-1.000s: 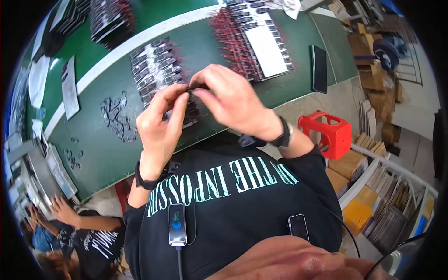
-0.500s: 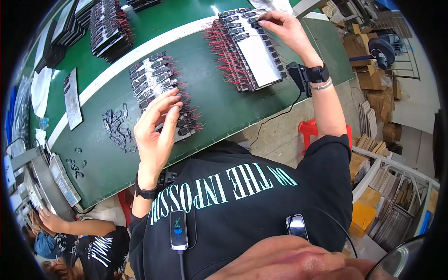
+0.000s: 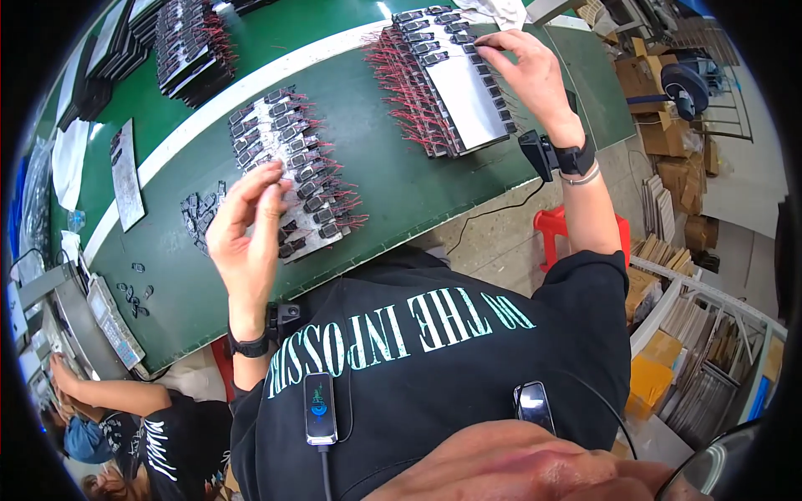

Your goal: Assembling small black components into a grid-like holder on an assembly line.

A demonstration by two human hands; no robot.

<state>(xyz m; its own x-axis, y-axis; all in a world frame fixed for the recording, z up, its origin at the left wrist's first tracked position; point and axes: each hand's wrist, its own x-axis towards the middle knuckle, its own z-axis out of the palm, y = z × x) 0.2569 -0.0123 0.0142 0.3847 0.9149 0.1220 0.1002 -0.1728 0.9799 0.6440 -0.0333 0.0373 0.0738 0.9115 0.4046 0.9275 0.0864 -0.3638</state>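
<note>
My left hand (image 3: 244,230) is over the left edge of a tray (image 3: 313,245) lined with rows of small black rectangular parts (image 3: 294,134) trailing thin red wires. Its fingers curl toward the thumb; whatever lies at their tips is too small to make out. At the far right, my right hand (image 3: 533,77) pinches at a small black part (image 3: 470,48) on the top board (image 3: 472,104) of a stack. Similar parts in rows cover that board's far end, while its near middle is bare silvery white. Red wires (image 3: 401,92) bristle from the stack's left side.
Loose black parts lie in a pile (image 3: 196,215) left of the tray, several more (image 3: 135,296) nearer. A narrow plate (image 3: 127,179) and another wired stack (image 3: 196,54) are farther left. A red stool (image 3: 551,238) stands beyond the table edge. A co-worker's arm (image 3: 117,395) shows lower left.
My left hand has drawn back leftward and slightly nearer, uncovering more of the tray's near rows. My right hand has shifted slightly right and nearer along the row of parts.
</note>
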